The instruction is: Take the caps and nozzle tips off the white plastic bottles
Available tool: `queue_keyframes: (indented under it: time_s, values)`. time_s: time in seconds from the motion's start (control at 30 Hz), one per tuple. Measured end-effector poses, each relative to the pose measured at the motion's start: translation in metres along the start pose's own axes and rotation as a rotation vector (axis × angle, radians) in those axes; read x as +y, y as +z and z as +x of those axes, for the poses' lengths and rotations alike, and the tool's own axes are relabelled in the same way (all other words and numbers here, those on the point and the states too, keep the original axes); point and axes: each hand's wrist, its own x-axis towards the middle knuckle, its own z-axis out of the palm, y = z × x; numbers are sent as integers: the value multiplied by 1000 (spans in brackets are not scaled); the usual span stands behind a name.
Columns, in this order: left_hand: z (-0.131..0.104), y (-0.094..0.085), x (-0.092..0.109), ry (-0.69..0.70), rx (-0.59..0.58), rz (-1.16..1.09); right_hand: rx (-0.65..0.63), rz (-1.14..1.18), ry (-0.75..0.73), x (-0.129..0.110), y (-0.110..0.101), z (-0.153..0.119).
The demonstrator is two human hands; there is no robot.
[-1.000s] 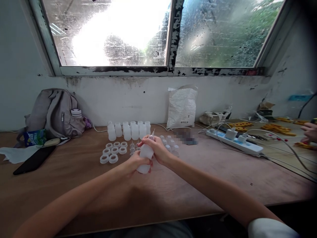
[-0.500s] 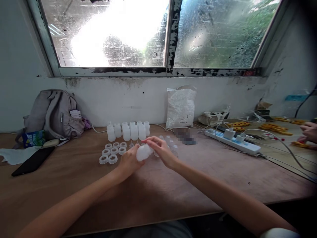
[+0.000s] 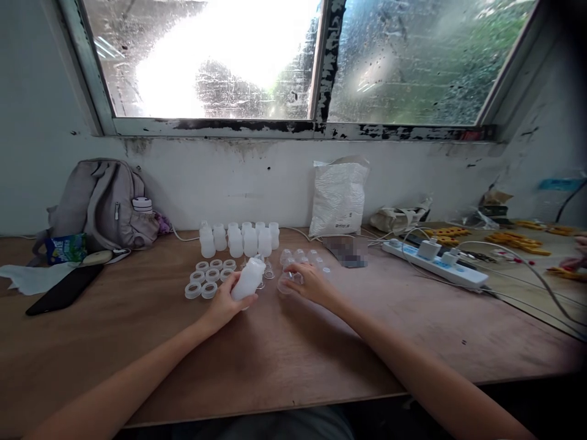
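My left hand [image 3: 229,305] is wrapped round a frosted white bottle [image 3: 249,280], tilted with its neck up and to the right. To the right, my right hand [image 3: 308,282] closes its fingers on a clear dome-shaped cap [image 3: 285,283] low over the table. More clear caps [image 3: 300,255] stand in rows just behind that hand. Left of the held bottle lie several translucent screw rings [image 3: 210,289]. Behind them stand several frosted bottles [image 3: 235,243] in a cluster. Small clear teats [image 3: 269,272] sit partly hidden behind the held bottle.
A grey backpack [image 3: 98,205], a black phone [image 3: 65,289] and a green packet [image 3: 66,248] lie at the left. A white plastic bag [image 3: 338,198] leans on the wall. A power strip [image 3: 435,265] with cables and yellow parts [image 3: 518,242] are at the right, near another person's hand [image 3: 580,247].
My hands have come apart. The left hand has drawn the bottle left and turned it neck-up; the right hand has left the bottle and moved right and down onto a clear cap.
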Motion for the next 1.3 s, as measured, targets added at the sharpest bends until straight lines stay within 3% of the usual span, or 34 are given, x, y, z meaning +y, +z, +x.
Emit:
queue_keyframes:
  time_s: [0.1,0.17,0.3,0.47,0.77,1.13,1.3]
  values:
    - [-3,-2,6,-4,21,58,224,285,78,-13,-11,2]
    - [-5,-2,8,-6,24,73,308,494,137,-20,-18,3]
    - [-7,-2,10,7,15,99,286,822,207,-24,-22,2]
    - [-7,-2,10,6,21,122,347,1012,304,-20,-19,2]
    - [-6,-1,9,18,6,147,271,1048,262,-24,-13,-2]
    - [-8,-2,12,63,-12,161,147,848,211,-36,-6,-12]
    - [-7,-3,10,65,8,175,128,909,212,-36,-4,-13]
